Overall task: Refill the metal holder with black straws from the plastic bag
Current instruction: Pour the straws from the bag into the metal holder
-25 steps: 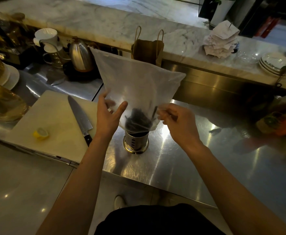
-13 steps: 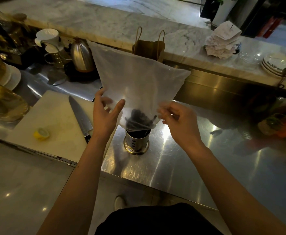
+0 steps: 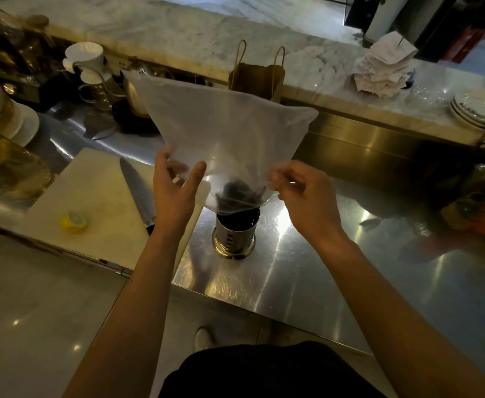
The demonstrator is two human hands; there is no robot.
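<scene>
The plastic bag [image 3: 230, 130] has lifted a touch, left hand [image 3: 175, 193] pinching it at nine o'clock and right hand [image 3: 304, 193] at three, yet the black straws [image 3: 237, 193] still clump in its tip, directly over the metal holder [image 3: 234, 237], so I'd say the pour is unfinished.

Steel desk [image 3: 321, 282]: metal holder [image 3: 234, 237] stands upright just right of left hand [image 3: 175, 193]; white cutting board [image 3: 92, 196] lies left of that hand.
</scene>
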